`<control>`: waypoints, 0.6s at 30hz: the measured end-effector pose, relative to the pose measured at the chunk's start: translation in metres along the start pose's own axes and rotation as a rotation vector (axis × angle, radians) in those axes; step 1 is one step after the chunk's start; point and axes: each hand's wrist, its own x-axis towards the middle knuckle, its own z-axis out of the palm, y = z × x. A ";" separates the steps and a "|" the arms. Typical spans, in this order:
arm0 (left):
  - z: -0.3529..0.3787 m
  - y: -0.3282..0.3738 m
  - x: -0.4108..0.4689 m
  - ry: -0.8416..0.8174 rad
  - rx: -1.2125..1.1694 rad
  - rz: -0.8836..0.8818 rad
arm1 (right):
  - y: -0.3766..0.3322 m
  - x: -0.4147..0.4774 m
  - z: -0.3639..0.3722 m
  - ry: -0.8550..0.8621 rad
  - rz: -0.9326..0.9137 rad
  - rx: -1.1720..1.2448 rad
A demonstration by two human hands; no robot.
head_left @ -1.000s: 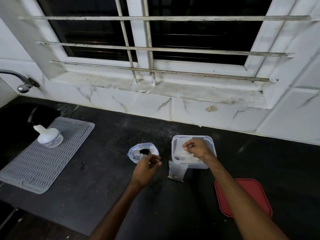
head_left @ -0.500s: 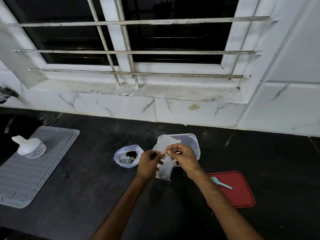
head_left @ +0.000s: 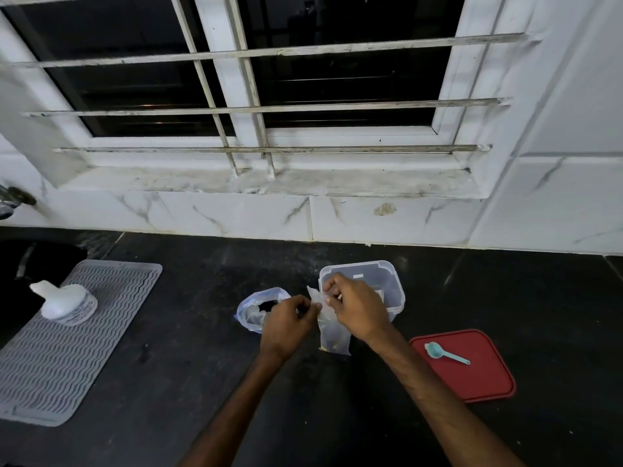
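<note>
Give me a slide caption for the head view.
A clear pouch pinched between left hand and right hand, by an open tub.

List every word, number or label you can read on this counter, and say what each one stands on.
Nothing here reads clearly.
Label of the white dispenser on the grey mat: dark print, too blurred to read.
Far wall of the clear container: a small pale patch, too small to read.
The clear pouch that the left hand and right hand pinch: no print shows.
</note>
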 end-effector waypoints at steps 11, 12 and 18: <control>-0.052 -0.008 0.017 -0.099 0.367 0.047 | -0.056 0.008 -0.003 -0.004 0.010 -0.362; -0.059 -0.005 0.021 -0.098 0.380 0.043 | -0.062 0.009 -0.003 0.013 0.030 -0.371; -0.087 -0.014 0.028 -0.094 0.300 0.065 | -0.093 0.012 0.000 0.024 0.005 -0.406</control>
